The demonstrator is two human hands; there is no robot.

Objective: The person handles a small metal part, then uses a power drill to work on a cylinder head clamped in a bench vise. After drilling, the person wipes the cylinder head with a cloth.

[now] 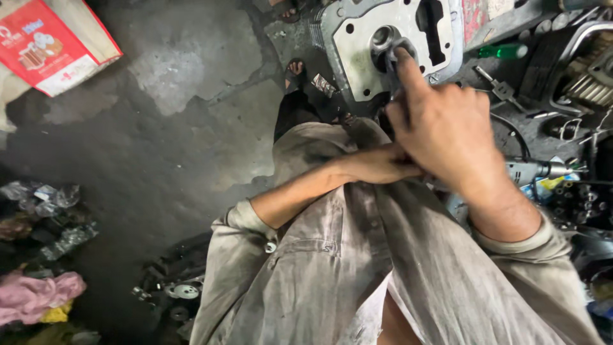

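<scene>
Two hands are seen: the right hand [447,128] is clenched on a dark tool [391,64] pressed into the metal casting [357,57]. The left hand [380,165] is mostly hidden, grip untellable. The casting is judged heavy, rigid, likely oily; best held by its edges.

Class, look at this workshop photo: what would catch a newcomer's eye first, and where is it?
The right hand at upper centre presses a dark tool into a round opening of the grey metal engine casting. The left hand crosses beneath it. A bright red printed bag lies top left on the stained concrete floor.
</scene>
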